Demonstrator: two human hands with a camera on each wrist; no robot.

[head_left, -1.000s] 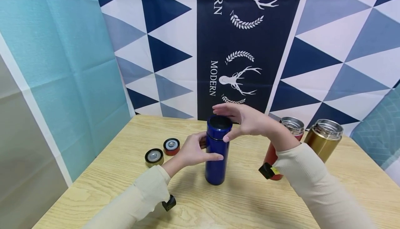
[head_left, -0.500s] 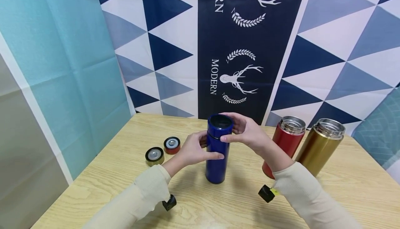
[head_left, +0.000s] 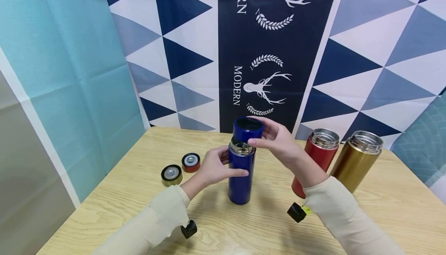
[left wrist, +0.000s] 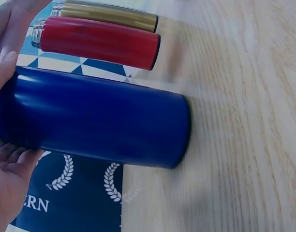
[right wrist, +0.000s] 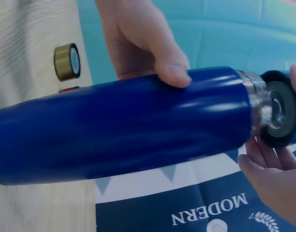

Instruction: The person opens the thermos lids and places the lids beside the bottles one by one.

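A blue thermos flask [head_left: 239, 185] stands upright on the wooden table, its silver threaded neck [head_left: 242, 146] bare. My left hand [head_left: 214, 168] grips its body from the left, the thumb across the front. Just above the neck, slightly to the right, my right hand [head_left: 278, 141] holds the blue lid [head_left: 248, 129] between thumb and fingers. In the right wrist view the dark underside of the lid [right wrist: 282, 108] faces the neck at a tilt, with a gap between them. The flask body [left wrist: 99, 118] fills much of the left wrist view.
Right of the hands stand a red flask [head_left: 318, 156] and a gold flask [head_left: 359, 162], both lidless. A gold lid [head_left: 172, 175] and a red lid [head_left: 191, 163] lie underside up at left. Patterned cloth [head_left: 189, 53] hangs behind the table [head_left: 139, 208].
My right hand first came down round the lid, then lifted it off the blue flask, baring the threaded neck. My left hand has kept its grip on the body.
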